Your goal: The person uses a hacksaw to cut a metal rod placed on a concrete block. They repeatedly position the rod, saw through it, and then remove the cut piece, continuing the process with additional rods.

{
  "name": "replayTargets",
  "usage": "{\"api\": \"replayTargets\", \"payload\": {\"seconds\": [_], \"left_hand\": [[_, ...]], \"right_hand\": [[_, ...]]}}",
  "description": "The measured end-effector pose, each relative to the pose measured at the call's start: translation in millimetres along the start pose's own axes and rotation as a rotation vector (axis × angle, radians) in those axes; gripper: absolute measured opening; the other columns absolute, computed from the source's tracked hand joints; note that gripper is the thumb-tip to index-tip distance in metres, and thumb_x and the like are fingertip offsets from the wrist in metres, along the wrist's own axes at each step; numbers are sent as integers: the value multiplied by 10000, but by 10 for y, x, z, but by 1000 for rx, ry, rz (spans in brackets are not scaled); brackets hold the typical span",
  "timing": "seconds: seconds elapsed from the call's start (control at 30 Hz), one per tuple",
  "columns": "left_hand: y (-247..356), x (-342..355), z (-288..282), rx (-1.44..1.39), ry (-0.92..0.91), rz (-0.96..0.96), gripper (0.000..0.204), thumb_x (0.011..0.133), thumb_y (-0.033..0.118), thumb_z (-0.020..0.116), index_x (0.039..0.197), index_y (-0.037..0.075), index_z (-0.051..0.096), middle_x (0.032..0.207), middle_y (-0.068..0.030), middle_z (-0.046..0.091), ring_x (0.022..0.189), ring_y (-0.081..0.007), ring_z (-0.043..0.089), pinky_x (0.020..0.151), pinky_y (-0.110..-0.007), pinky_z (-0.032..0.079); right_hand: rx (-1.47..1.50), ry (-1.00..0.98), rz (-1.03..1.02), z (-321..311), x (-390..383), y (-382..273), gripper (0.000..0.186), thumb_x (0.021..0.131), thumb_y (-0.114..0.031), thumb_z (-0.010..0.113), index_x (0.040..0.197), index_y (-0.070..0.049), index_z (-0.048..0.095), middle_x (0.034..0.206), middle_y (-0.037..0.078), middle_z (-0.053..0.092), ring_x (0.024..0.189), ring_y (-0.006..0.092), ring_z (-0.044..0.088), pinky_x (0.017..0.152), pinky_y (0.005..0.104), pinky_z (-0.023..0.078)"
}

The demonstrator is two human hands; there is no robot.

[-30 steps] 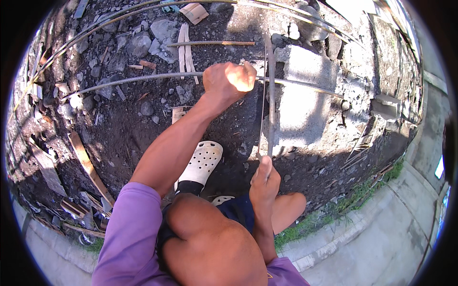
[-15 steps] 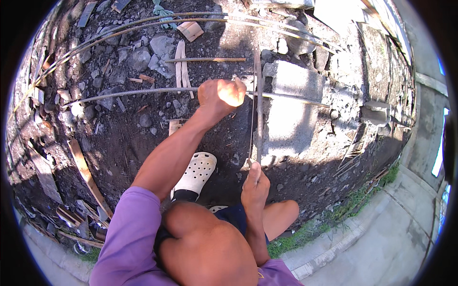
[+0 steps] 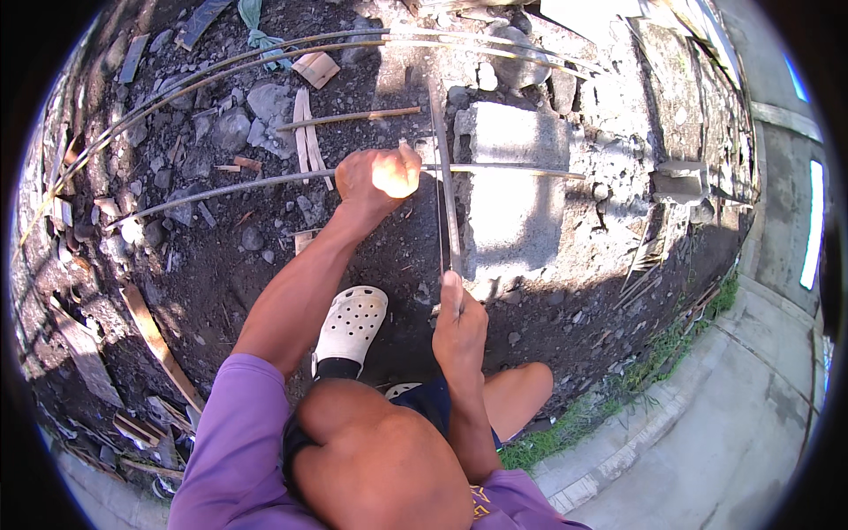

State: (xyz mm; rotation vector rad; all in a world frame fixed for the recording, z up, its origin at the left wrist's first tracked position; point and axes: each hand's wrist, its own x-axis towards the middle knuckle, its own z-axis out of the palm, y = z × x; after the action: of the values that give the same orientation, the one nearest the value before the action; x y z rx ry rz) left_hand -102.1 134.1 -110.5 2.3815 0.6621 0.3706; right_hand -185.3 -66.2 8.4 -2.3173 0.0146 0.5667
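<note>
My left hand (image 3: 375,184) is closed round a long thin metal rod (image 3: 256,183), which lies crosswise over the ground. In my right hand (image 3: 460,327) is the near end of a hacksaw (image 3: 451,230), its thumb laid along the frame. The saw points away from me and crosses the rod just right of my left fist. Its thin blade runs on the left side of the frame. To the right of the saw, the rod extends over a pale concrete slab (image 3: 517,216). Whether the blade has bitten into the rod is too small to tell.
Two long bent rods (image 3: 291,50) arch across the far side, with a short rod (image 3: 353,118) nearer. Rubble, stones and wood strips (image 3: 159,340) litter the dirt at left. My white clog (image 3: 353,322) stands below my left forearm. Concrete paving (image 3: 680,442) borders the lower right.
The hacksaw has slid a little away from me, and its far end now leans more to the left. My left hand keeps its grip on the rod. The whole view has shifted slightly.
</note>
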Motion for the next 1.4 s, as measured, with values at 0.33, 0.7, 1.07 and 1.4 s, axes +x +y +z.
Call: {"api": "replayTargets", "payload": {"seconds": [0.33, 0.7, 1.07, 1.4], "left_hand": [[-79, 9, 81, 91, 111, 85, 461, 941, 254, 574, 512, 99, 646, 564, -139, 663, 509, -351, 667, 564, -465, 558], [-93, 9, 69, 81, 175, 172, 405, 921, 216, 589, 532, 114, 639, 553, -139, 654, 480, -339, 657, 485, -455, 538], [-46, -4, 60, 57, 163, 110, 465, 934, 235, 577, 493, 99, 636, 520, -146, 632, 467, -343, 648, 514, -444, 543], [-94, -3, 107, 66, 219, 171, 433, 912, 216, 605, 488, 130, 614, 517, -114, 637, 459, -312, 646, 520, -433, 542]], "right_hand": [[60, -100, 199, -262, -686, -1, 503, 1120, -382, 520, 915, 62, 635, 659, 189, 471, 611, 216, 444, 585, 449, 416], [85, -23, 45, 102, 669, -88, 735, 1076, -636, 469, 908, 42, 700, 615, -17, 440, 543, 97, 421, 515, 321, 336], [135, 29, 117, 185, 543, -136, 665, 1104, -532, 495, 816, 62, 580, 616, 82, 383, 638, 182, 364, 593, 410, 382], [-6, 17, -6, 73, 44, 76, 612, 1126, -480, 453, 932, 67, 649, 629, 115, 475, 603, 198, 449, 592, 411, 400]]}}
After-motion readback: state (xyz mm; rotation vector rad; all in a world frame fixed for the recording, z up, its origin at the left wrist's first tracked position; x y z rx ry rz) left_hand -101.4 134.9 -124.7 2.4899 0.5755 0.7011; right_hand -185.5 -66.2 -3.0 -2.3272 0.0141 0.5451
